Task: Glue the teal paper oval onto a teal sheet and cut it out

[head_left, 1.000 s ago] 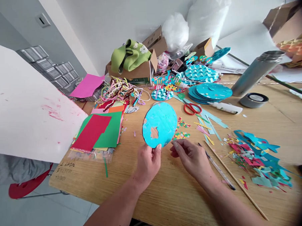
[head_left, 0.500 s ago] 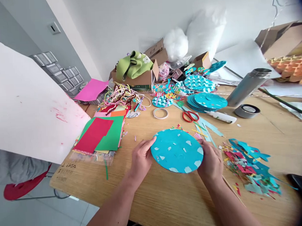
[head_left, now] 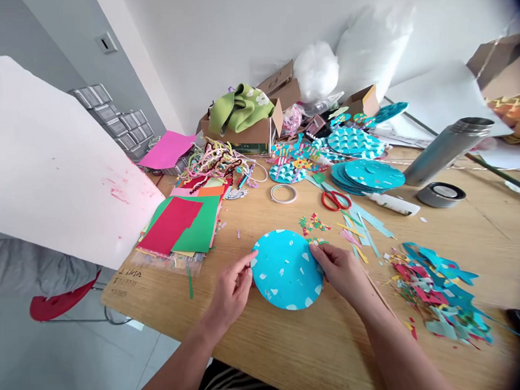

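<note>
A round blue paper disc (head_left: 289,271) with pale torn-looking patches is held over the front of the table. My left hand (head_left: 232,285) pinches its left edge between thumb and fingers. At the upper right edge, my right hand (head_left: 338,269) grips it, thumb on top and the other fingers partly hidden. Just beyond the disc lie small green, red and yellow paper bits (head_left: 315,223). Red-handled scissors (head_left: 335,201) and a white tape ring (head_left: 283,194) rest farther back. A stack of similar blue discs (head_left: 366,176) sits behind the scissors.
Coloured paper sheets (head_left: 179,224) lie to the left, below tangled pipe cleaners (head_left: 215,162). A heap of paper scraps (head_left: 440,293) spreads at the right. A steel flask (head_left: 450,149), its lid (head_left: 441,194) and a white glue bottle (head_left: 393,203) are at the back right.
The disc has come slightly left and lower and is turned more face-on to me. Both hands have moved with it, still holding its edges. The view has shifted a little.
</note>
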The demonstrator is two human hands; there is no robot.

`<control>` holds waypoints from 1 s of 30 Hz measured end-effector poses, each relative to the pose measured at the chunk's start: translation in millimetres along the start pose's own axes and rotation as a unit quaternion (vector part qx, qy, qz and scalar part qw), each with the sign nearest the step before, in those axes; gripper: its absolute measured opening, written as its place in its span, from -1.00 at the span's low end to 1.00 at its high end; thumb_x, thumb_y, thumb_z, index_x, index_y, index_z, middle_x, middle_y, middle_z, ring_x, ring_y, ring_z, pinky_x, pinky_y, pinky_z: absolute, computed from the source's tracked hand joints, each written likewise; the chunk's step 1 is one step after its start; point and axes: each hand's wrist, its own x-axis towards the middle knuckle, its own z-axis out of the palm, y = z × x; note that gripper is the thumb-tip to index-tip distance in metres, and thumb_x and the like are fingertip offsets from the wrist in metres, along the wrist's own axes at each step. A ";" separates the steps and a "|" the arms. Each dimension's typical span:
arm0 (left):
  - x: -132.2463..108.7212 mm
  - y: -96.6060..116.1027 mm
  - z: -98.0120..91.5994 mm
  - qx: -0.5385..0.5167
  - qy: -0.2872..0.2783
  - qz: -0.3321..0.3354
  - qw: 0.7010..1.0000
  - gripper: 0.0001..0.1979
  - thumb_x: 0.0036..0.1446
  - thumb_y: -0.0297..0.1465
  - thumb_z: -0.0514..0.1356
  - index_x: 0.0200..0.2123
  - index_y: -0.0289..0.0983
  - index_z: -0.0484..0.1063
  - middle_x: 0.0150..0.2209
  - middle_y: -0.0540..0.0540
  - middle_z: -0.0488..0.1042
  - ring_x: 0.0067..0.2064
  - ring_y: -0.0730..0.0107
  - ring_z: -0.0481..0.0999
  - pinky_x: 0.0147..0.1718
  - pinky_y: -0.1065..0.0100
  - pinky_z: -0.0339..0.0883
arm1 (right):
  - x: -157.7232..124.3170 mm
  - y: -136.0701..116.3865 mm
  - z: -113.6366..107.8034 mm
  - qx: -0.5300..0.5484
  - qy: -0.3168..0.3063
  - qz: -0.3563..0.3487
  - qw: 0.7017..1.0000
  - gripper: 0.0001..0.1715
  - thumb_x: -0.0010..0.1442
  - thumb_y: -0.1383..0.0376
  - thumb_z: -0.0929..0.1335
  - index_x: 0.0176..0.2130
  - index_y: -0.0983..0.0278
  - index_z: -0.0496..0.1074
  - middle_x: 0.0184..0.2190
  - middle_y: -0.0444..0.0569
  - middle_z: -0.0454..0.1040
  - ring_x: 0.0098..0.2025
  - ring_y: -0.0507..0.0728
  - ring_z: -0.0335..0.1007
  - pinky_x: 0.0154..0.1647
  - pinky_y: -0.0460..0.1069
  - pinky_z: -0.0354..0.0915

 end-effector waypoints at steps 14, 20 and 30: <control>-25.9 3.5 7.0 0.090 -0.058 -0.137 0.985 -0.51 0.19 -0.37 0.07 0.19 -0.31 0.12 -0.54 0.10 0.32 -0.48 0.44 0.36 -0.41 0.40 0.25 | -0.7 7.9 12.1 -0.162 0.004 -0.007 0.987 -0.51 0.18 -0.04 0.17 -0.24 0.24 0.46 -0.53 -0.05 0.48 -0.50 0.15 0.38 -0.48 -0.04 0.13; -26.1 6.7 7.7 0.154 -0.084 -0.146 0.974 -0.50 0.20 -0.38 0.06 0.20 -0.31 0.10 -0.51 0.06 0.38 -0.44 0.38 0.40 -0.38 0.36 0.22 | -1.6 6.8 12.8 -0.178 0.013 0.003 0.984 -0.50 0.21 0.01 0.11 -0.24 0.24 0.44 -0.48 0.02 0.51 -0.51 0.17 0.39 -0.48 -0.03 0.13; -23.1 4.5 9.9 0.202 -0.083 -0.132 0.967 -0.50 0.20 -0.40 0.08 0.19 -0.34 0.11 -0.49 0.03 0.44 -0.43 0.35 0.45 -0.36 0.33 0.25 | -3.8 3.2 11.3 -0.197 0.028 -0.025 0.980 -0.57 0.24 0.06 0.12 -0.30 0.23 0.42 -0.48 0.01 0.54 -0.51 0.15 0.42 -0.48 -0.05 0.14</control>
